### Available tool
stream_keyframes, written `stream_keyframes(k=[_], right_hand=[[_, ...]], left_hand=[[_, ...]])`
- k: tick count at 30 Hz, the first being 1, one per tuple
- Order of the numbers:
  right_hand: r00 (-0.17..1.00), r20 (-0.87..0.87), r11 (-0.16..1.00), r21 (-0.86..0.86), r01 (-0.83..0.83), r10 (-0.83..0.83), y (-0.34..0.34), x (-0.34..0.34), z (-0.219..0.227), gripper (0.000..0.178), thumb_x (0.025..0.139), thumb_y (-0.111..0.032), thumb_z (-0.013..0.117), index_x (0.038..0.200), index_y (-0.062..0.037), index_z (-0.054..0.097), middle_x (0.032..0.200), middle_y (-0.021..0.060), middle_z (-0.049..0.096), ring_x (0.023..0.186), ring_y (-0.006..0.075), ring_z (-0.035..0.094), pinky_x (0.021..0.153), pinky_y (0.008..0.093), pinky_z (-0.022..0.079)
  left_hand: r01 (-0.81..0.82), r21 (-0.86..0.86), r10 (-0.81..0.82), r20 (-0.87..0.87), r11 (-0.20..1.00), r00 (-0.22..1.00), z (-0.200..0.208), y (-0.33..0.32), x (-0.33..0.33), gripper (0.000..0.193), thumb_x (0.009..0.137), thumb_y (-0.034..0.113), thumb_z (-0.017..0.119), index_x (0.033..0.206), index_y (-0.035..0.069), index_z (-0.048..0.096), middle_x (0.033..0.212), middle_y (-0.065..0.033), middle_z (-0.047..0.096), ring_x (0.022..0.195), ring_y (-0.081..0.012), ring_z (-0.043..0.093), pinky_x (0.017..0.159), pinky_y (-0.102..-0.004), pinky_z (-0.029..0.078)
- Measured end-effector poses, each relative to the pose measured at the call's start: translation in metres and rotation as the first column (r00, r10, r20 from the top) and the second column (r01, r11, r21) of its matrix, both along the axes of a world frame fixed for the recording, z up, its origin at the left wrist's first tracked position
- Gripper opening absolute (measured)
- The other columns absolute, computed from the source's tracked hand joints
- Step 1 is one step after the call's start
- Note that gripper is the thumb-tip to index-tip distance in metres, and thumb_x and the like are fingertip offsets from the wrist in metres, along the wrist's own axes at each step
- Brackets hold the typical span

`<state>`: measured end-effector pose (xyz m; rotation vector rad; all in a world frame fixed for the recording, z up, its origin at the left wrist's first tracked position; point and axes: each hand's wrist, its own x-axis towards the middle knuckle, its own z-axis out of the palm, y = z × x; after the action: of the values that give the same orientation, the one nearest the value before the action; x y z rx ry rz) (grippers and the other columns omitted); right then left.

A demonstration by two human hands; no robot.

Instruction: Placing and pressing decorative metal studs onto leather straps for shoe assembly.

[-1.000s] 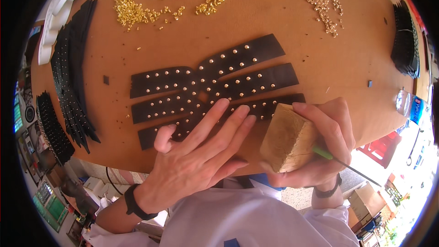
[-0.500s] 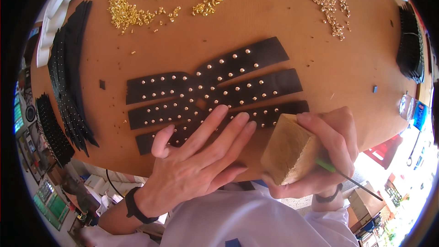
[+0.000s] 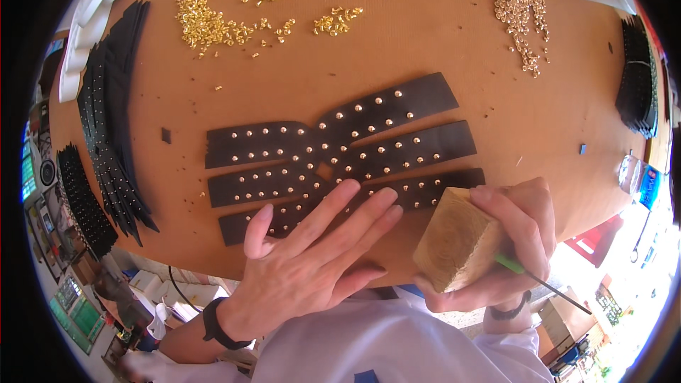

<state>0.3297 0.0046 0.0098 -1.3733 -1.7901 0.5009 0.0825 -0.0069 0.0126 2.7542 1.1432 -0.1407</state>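
A black leather piece (image 3: 284, 174) with several slit strips and rows of round gold studs lies flat on the table. My left hand (image 3: 305, 259) rests with spread fingers over its near strips, hiding part of the lowest studs. Its fingertips reach just below the small diamond-shaped hole in the middle. To the right, my right hand (image 3: 521, 230) grips a squared wooden block (image 3: 457, 241), end grain facing up, close to the leather's near right corner. A thin dark rod with a green end (image 3: 509, 264) sticks out from that same hand, tucked against the block.
Loose gold rivet parts (image 3: 213, 25) are scattered at the far left, and rose-gold ones (image 3: 514, 0) at the far right. Stacks of studded black strips (image 3: 106, 128) line the left edge; another bundle (image 3: 636, 81) lies at the right. A clear bottle (image 3: 642, 181) stands near the right edge.
The whole view has shifted slightly, so the table and leather appear a little lower and further right. Both hands keep nearly the same pose, and the block stays in my right hand.
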Motion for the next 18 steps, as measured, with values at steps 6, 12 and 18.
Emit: stream_keyframes(k=[6, 12, 18], right_hand=[[1.0, -0.021, 0.999, 0.032, -0.016, 0.017, 0.0009, 0.0021, -0.0033, 0.064, 0.049, -0.025, 0.09, 0.106, 0.0016, 0.076, 0.09, 0.008, 0.069, 0.074, 0.0233, 0.066, 0.064, 0.0339, 0.054], [1.0, -0.002, 1.0, -0.011, -0.007, 0.007, -0.0009, 0.0026, 0.0004, 0.063, 0.05, -0.026, 0.091, 0.105, 0.0012, 0.076, 0.09, 0.0078, 0.069, 0.075, 0.0232, 0.066, 0.064, 0.0341, 0.055], [0.999, -0.031, 0.998, 0.058, -0.014, 0.016, 0.0012, 0.0021, -0.0067, 0.063, 0.049, -0.026, 0.09, 0.105, 0.0006, 0.076, 0.09, 0.0074, 0.069, 0.074, 0.0229, 0.066, 0.063, 0.0334, 0.054]], left_hand=[[-0.067, -0.041, 0.067, -0.017, 0.997, 0.998, 0.002, -0.0036, 0.0015, 0.06, 0.1, 0.059, 0.051, 0.152, 0.029, 0.057, 0.161, 0.0115, 0.048, 0.147, -0.0088, 0.045, 0.122, -0.0595, -0.002], [-0.039, -0.014, 0.039, -0.02, 0.999, 0.999, 0.0021, -0.0052, -0.0026, 0.058, 0.101, 0.058, 0.051, 0.149, 0.028, 0.06, 0.159, 0.0113, 0.051, 0.147, -0.0096, 0.045, 0.121, -0.0601, -0.003], [-0.051, 0.039, 0.05, 0.024, 0.998, 0.998, 0.001, -0.0069, -0.0064, 0.055, 0.098, 0.058, 0.056, 0.141, 0.026, 0.068, 0.156, 0.0075, 0.055, 0.145, -0.0126, 0.048, 0.118, -0.0594, 0.003]])
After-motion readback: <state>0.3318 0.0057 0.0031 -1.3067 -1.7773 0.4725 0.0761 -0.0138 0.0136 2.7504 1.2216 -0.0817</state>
